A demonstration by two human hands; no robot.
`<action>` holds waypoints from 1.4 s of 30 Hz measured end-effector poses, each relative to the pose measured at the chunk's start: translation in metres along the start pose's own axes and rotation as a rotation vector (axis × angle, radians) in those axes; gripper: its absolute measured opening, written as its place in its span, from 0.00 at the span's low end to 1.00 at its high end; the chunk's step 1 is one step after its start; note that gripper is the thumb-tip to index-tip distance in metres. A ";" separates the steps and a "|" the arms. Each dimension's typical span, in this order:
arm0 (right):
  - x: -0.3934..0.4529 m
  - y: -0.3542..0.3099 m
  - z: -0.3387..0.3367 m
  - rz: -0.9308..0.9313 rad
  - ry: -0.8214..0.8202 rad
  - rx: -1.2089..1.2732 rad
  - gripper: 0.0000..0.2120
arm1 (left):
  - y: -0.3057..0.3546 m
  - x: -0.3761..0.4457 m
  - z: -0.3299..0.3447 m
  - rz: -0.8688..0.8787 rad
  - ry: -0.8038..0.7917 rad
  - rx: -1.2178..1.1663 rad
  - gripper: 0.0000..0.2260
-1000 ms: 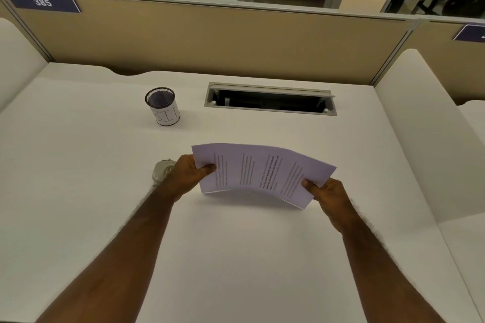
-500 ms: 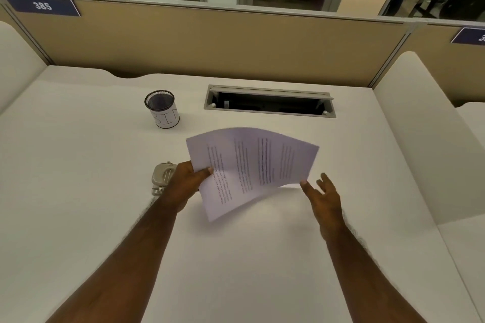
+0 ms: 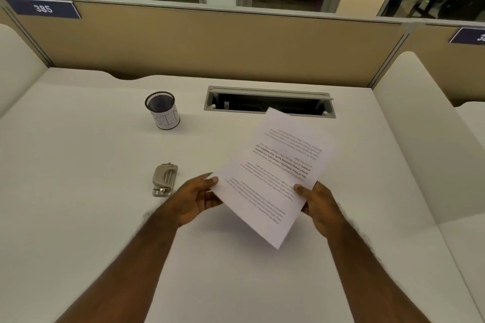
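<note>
White printed paper (image 3: 273,173) is held tilted above the middle of the desk (image 3: 78,191), between both hands. The left hand (image 3: 193,199) pinches its left corner, thumb on top; the right hand (image 3: 320,207) pinches its right edge likewise. The sheet's far corner overlaps the cable slot (image 3: 236,102) by the desk's back edge. A metal punch (image 3: 164,179) lies just left of the left hand.

Far beyond the left grip (image 3: 194,198), a blue plate (image 3: 43,8) on the partition (image 3: 210,42) reads "385". Nearer, the mesh cup (image 3: 159,103) has a label (image 3: 168,120) with letters like "BIN". The sheet (image 3: 273,173), between the left grip and the right grip (image 3: 319,207), has print too small to read.
</note>
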State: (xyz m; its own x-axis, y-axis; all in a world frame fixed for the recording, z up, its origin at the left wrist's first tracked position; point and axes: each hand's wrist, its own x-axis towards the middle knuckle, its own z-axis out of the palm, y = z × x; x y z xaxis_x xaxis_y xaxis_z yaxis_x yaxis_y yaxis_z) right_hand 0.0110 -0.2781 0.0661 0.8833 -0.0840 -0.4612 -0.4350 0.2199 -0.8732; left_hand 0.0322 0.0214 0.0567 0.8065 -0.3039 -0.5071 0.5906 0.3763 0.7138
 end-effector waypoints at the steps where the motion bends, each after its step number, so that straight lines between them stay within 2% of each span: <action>1: -0.001 -0.007 -0.001 -0.029 -0.018 -0.040 0.17 | 0.009 0.001 -0.003 0.006 -0.022 0.063 0.14; 4: -0.006 -0.027 0.001 -0.141 -0.063 -0.144 0.14 | 0.034 0.005 0.000 0.039 -0.102 0.308 0.18; 6: -0.010 -0.037 0.006 -0.227 -0.103 -0.179 0.12 | 0.047 0.008 0.008 0.123 -0.111 0.440 0.18; 10: -0.016 -0.045 0.015 -0.327 -0.129 -0.251 0.10 | 0.064 0.007 0.031 0.371 -0.112 0.459 0.17; 12: -0.016 -0.040 0.017 -0.326 -0.132 -0.256 0.10 | 0.063 0.006 0.038 0.429 -0.087 0.512 0.17; 17: -0.012 -0.016 0.017 -0.282 -0.077 -0.281 0.12 | 0.038 0.008 0.035 0.407 -0.001 0.634 0.09; 22: -0.009 -0.018 0.016 -0.310 -0.079 -0.336 0.15 | 0.038 0.006 0.032 0.443 0.023 0.636 0.10; 25: -0.007 -0.013 0.016 -0.291 -0.078 -0.353 0.14 | 0.029 0.010 0.031 0.418 0.061 0.653 0.09; 28: -0.003 -0.010 0.016 -0.300 -0.001 -0.294 0.13 | 0.023 0.013 0.030 0.399 0.123 0.569 0.08; 31: -0.001 -0.003 0.010 -0.185 0.245 -0.249 0.32 | 0.018 0.015 0.026 0.393 0.195 0.324 0.09; 33: -0.005 0.008 0.009 0.017 0.230 -0.182 0.39 | 0.008 0.016 0.025 0.335 0.245 0.122 0.12; 35: -0.009 0.020 0.011 0.210 0.056 -0.062 0.36 | -0.007 0.016 0.026 0.248 0.257 -0.071 0.12; 37: -0.011 0.029 0.014 0.266 -0.071 0.078 0.26 | -0.023 0.015 0.028 0.158 0.232 -0.144 0.13; 39: -0.010 0.036 0.014 0.241 -0.063 0.129 0.19 | -0.035 0.014 0.027 0.089 0.196 -0.135 0.14; 42: -0.007 0.032 0.004 0.168 -0.007 0.045 0.16 | -0.029 0.013 0.015 0.056 0.185 -0.202 0.12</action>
State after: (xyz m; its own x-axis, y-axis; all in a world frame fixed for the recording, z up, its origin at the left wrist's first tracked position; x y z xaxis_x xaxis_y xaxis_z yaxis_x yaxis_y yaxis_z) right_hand -0.0087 -0.2670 0.0419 0.8003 -0.0357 -0.5986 -0.5682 0.2739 -0.7760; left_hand 0.0253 -0.0060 0.0369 0.8179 -0.1195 -0.5629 0.5236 0.5602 0.6419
